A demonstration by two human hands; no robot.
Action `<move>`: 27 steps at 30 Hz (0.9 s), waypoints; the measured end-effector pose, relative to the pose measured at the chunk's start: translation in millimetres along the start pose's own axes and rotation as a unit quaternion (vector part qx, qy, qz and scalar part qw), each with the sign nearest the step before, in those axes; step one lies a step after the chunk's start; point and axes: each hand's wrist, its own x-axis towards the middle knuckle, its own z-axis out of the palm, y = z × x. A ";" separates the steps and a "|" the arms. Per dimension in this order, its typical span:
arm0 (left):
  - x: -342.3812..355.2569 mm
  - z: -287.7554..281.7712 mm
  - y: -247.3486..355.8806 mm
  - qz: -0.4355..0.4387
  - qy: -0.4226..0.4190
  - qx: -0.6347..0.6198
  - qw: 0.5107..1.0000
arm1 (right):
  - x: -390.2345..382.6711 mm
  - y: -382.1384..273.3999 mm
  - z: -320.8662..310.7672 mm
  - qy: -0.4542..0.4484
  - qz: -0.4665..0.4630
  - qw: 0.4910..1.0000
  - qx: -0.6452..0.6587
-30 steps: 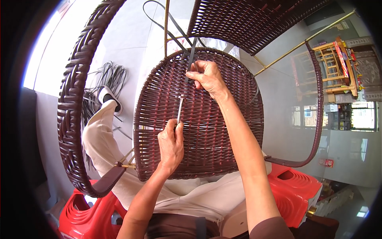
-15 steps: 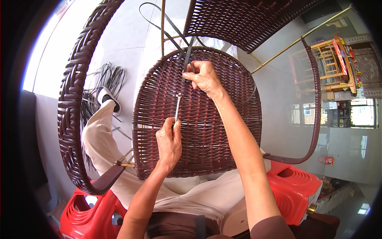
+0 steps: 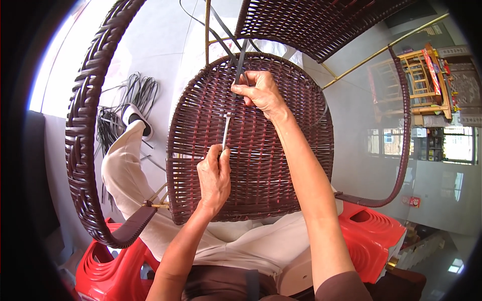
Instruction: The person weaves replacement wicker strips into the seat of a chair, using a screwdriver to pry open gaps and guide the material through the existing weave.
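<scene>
The dark brown woven seat of a chair [image 3: 266, 180] lies over my lap. My left hand [image 3: 215, 178] grips a slim metal tool [image 3: 226, 131], whose flattened tip is at the weave a little below my right hand. My right hand [image 3: 258, 93] pinches dark flat strips [image 3: 242, 60] over the upper middle of the seat; more of their length runs up past the seat's rim in loops.
A braided armrest [image 3: 80, 150] arches on the left, a thinner one [image 3: 401, 165] on the right. The woven backrest [image 3: 311, 25] and a metal rod [image 3: 366, 60] are above. Loose strips [image 3: 140, 88] lie on the floor left. Red plastic stools [image 3: 371, 236] and bamboo furniture [image 3: 422, 83] are visible.
The seat and backrest appear slightly higher in the picture, and both hands have risen slightly with them. Both keep their grips, on the tool and on the strips.
</scene>
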 end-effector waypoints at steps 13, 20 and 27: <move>1.0 0.0 -0.8 0.006 0.003 0.008 1.000 | 0.0 -10.9 3.0 0.014 0.013 1.000 -0.007; 1.0 1.0 -2.9 0.014 0.005 0.014 1.000 | 1.1 -6.0 1.3 0.016 0.022 0.999 -0.031; 1.7 2.9 -1.7 0.013 0.005 0.010 1.000 | -9.8 -8.1 5.8 0.098 -0.019 0.984 -0.147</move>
